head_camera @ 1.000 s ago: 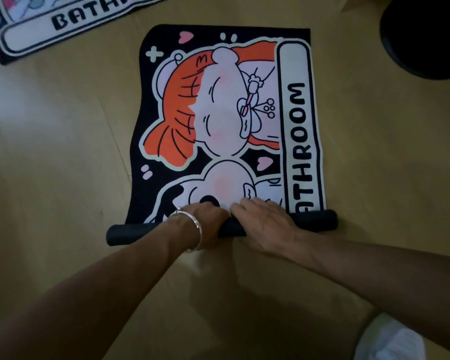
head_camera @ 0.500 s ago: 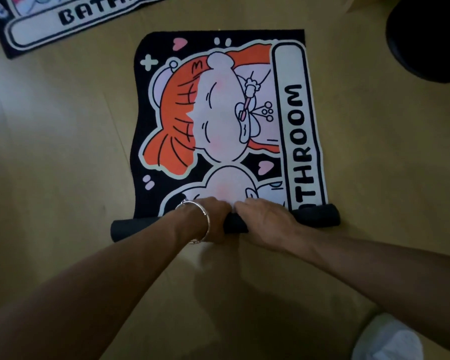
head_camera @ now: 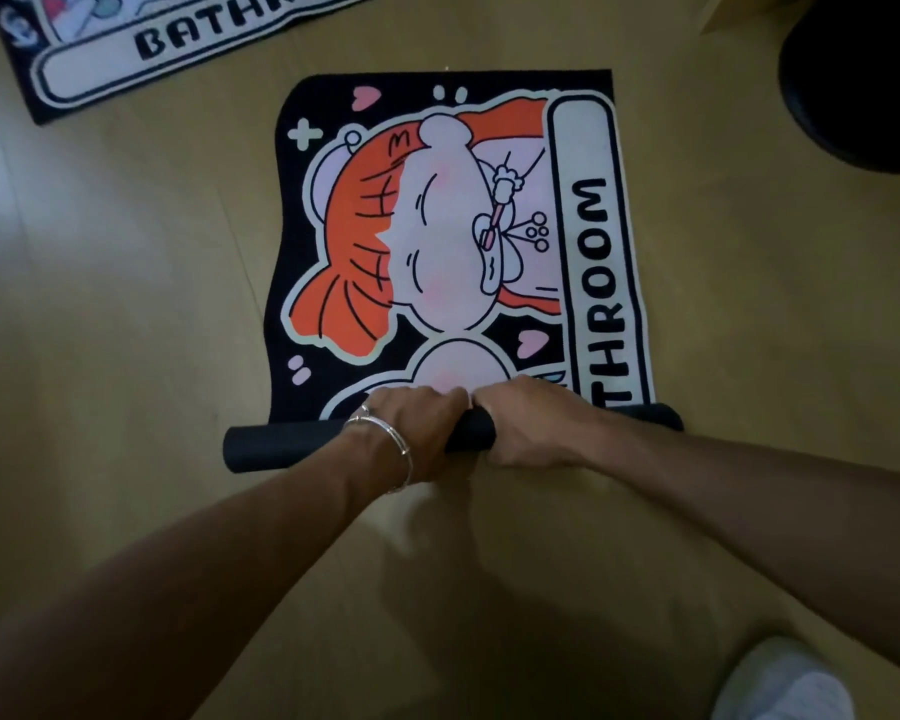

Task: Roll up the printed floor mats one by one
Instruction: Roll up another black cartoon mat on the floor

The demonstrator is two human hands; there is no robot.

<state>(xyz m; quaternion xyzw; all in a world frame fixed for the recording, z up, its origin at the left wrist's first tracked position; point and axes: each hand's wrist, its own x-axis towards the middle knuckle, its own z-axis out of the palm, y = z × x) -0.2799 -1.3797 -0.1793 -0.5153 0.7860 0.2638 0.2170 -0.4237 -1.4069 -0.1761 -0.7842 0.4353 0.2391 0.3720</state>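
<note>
Mat (head_camera: 437, 241) lies flat on floor (head_camera: 100, 356), near end rolled; L hand (head_camera: 411, 433) & R hand (head_camera: 526, 428) grip roll (head_camera: 281, 449) mid-length, side by side.

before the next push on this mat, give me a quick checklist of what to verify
1. Both hands on the roll: ok. Left hand and right hand grip the rolled part near its middle.
2. Roll ends even: cannot tell. The right end sits slightly farther away than the left, which may be the camera angle.
3. Flat part of the mat smooth ahead: mostly ok, though its left edge waves a little.
4. Floor beyond the mat clear: ok.
5. Second mat out of the way: ok, it lies apart, untouched.
</note>
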